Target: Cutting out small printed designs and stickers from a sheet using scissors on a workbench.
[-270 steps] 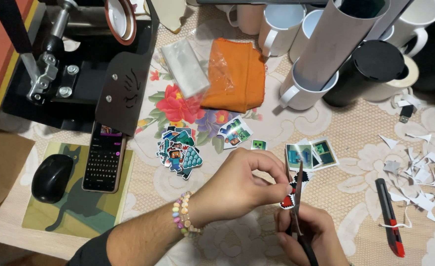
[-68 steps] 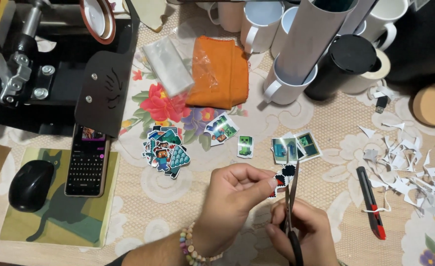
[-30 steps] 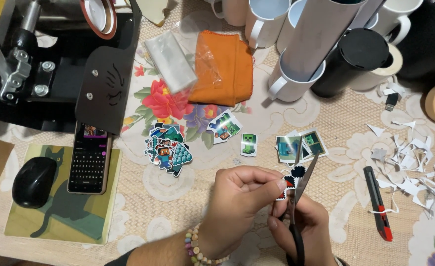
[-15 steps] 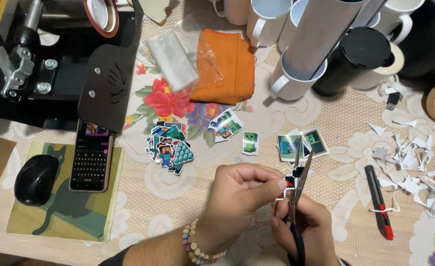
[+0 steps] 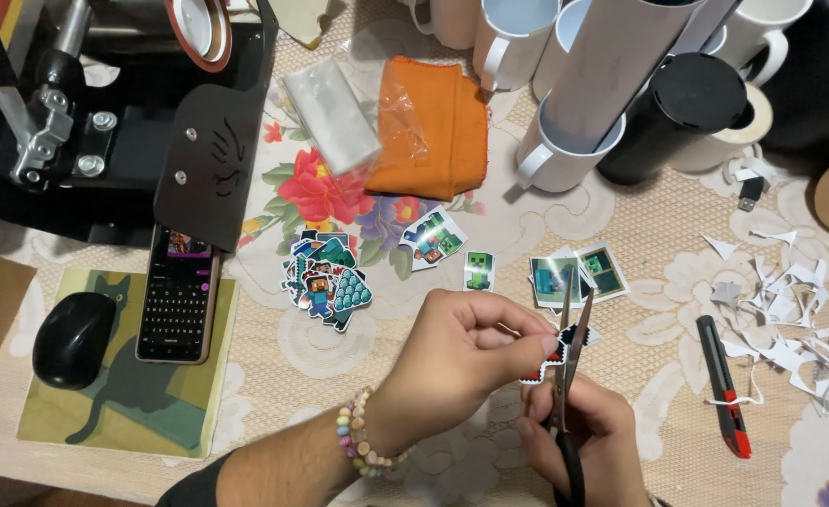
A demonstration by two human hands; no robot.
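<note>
Sticker cutout (image 5: pixel 548 355) sits pinched at the left hand's (image 5: pixel 461 352) fingertips, thumb and forefinger pressed together on its left edge, right in front of the scissors (image 5: pixel 566 376).

Change vs half a second back: almost none. Sticker and blades hold the same spot relative to the scissors' pivot; the blades look a touch more open now, tips splayed in a narrow V. Versus a couple of seconds ago, the sticker has been turned slightly at the blades. Reads as a contour trim in progress: small bites, rotate, bite again. Judgement only.

Orientation: the sticker is small and partly hidden by the blades, so its long axis is hard to call; what shows runs roughly left-right, pointing from the fingertips toward the scissors. Scissors' long axis runs near vertical in frame, tips away from the person, toward the two square prints (image 5: pixel 579 277) lying just beyond them.

Right hand (image 5: pixel 588 441) is wrapped around the scissor handles below the pivot, fingers curled closed.

Finished sticker pile (image 5: pixel 325 280) lies well left of the scissors; paper offcuts (image 5: pixel 790 319) and a red-black utility knife (image 5: pixel 722 383) lie to their right.
</note>
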